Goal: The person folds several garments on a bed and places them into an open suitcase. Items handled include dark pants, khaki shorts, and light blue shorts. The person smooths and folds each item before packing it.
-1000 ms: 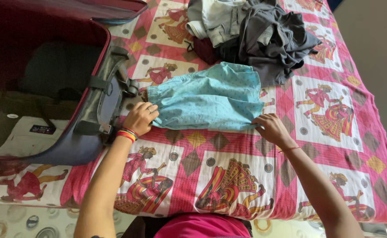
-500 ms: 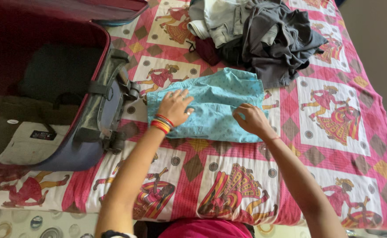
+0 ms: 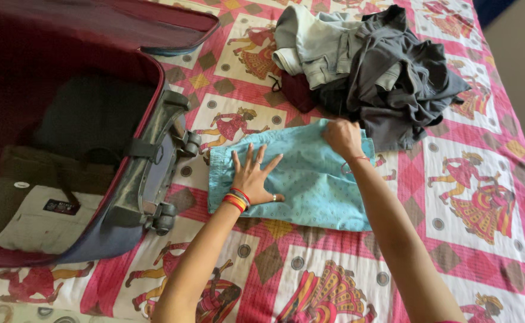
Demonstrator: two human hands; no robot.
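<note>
Head view, looking down along 2 bare forearms that reach away over a pink patterned bedspread (image 3: pixel 310 263) printed with dancing figures. The left hand (image 3: pixel 253 179) lies flat with all 5 fingers spread wide, palm pressed on the near-left part of a light blue, finely dotted folded cloth garment (image 3: pixel 310 185); it grips nothing, only holds the fabric down. Orange and red bangles (image 3: pixel 236 199) ring that wrist. The right hand (image 3: pixel 341 136) is farther out, fingers curled closed and pinching the garment's far edge near its right corner; the wrist bends downward and the forearm runs straight back toward the camera, crossing over the cloth.

The blue garment lies flat on the bedspread, between the 2 arms and the things beyond. Its left edge sits just beside the wheels of an open maroon soft-sided suitcase (image 3: pixel 65 149), which fills the left of the view, with dark and beige folded items inside. Bare bedspread lies open below the garment and to its right. Just past the right hand, a heap of grey and pale denim clothes (image 3: pixel 382 66) touches or slightly overlaps the garment's far right corner.
</note>
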